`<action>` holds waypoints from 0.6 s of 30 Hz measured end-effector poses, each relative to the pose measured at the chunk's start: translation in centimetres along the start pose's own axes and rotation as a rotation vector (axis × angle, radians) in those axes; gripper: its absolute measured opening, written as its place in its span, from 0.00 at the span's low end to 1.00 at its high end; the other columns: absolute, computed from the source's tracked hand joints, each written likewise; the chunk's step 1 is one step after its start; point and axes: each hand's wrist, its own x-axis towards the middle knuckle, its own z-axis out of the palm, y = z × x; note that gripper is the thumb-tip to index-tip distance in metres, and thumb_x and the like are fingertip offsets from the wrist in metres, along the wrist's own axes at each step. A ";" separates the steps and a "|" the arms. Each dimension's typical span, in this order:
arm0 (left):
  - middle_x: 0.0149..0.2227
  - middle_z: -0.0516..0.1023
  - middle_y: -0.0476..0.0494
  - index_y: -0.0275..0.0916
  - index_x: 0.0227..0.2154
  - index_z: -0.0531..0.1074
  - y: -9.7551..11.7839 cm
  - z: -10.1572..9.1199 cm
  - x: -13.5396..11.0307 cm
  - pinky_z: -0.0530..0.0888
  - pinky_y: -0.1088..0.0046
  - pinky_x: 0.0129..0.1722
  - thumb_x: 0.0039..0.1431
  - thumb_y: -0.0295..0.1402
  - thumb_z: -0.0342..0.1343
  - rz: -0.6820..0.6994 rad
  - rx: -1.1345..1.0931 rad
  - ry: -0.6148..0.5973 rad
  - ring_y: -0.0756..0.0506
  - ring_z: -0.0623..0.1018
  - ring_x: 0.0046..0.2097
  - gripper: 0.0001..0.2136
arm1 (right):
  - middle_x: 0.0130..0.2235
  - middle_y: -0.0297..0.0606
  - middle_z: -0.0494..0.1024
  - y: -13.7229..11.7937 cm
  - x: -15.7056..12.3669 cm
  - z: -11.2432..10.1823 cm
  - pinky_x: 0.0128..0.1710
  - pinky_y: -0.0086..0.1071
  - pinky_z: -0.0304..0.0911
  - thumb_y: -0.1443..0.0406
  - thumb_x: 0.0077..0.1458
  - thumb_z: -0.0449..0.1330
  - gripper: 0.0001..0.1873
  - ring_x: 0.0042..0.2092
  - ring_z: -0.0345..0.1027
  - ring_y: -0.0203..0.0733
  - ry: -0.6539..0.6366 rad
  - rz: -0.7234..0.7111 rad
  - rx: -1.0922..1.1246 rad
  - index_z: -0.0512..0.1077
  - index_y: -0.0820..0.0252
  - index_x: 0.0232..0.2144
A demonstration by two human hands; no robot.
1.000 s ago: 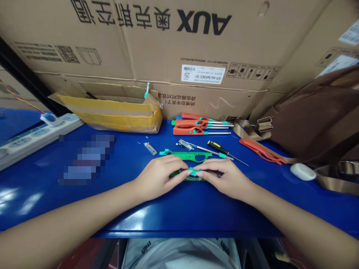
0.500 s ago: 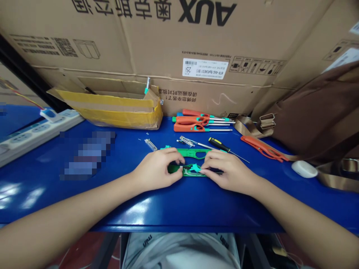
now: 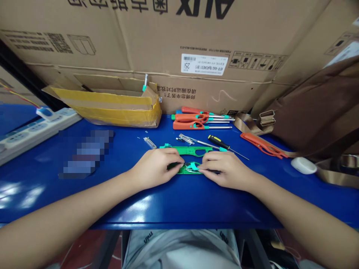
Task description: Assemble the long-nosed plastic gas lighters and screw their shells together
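Note:
An opened green lighter half lies on the blue table, with thin white wires and a small dark part inside. My left hand is closed over its left end, thumb and index finger together near the dark part. A turquoise trigger piece sits in the middle of this half, partly over the wires. At its right edge, my right hand pinches it between thumb and fingers; the half's right end is hidden beneath. Just beyond both hands lies the other green shell half, with turquoise pieces at its ends.
Several orange lighters lie behind, with a screwdriver and clear fuel tanks before them. A yellow-taped carton and power strip stand left. An orange shell, white case and brown bag are right.
My left thumb and index finger have come together over the green half. The turquoise trigger piece has shifted slightly and sits lower in it. The view has moved a little.

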 end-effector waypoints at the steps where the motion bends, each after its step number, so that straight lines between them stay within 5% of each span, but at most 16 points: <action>1: 0.41 0.82 0.47 0.41 0.41 0.80 0.0 0.0 0.0 0.75 0.73 0.39 0.66 0.31 0.55 -0.004 -0.004 0.003 0.47 0.82 0.41 0.09 | 0.36 0.37 0.79 0.1 0.0 0.1 0.38 0.30 0.65 0.65 0.67 0.57 0.11 0.37 0.74 0.38 0.004 0.010 0.007 0.80 0.56 0.37; 12: 0.41 0.82 0.48 0.41 0.41 0.80 0.1 0.3 -0.1 0.74 0.73 0.39 0.67 0.34 0.57 -0.006 -0.006 -0.004 0.47 0.81 0.40 0.08 | 0.37 0.36 0.78 0.1 0.1 -0.1 0.39 0.31 0.65 0.62 0.62 0.63 0.05 0.38 0.73 0.39 0.014 0.220 0.082 0.76 0.57 0.37; 18: 0.40 0.82 0.48 0.41 0.39 0.80 0.0 0.5 -0.1 0.74 0.73 0.38 0.67 0.35 0.58 -0.006 -0.004 0.005 0.47 0.81 0.40 0.07 | 0.36 0.34 0.77 -0.2 0.0 -1.3 0.37 0.31 0.62 0.64 0.61 0.63 0.04 0.37 0.70 0.39 -0.126 0.235 0.048 0.74 0.57 0.33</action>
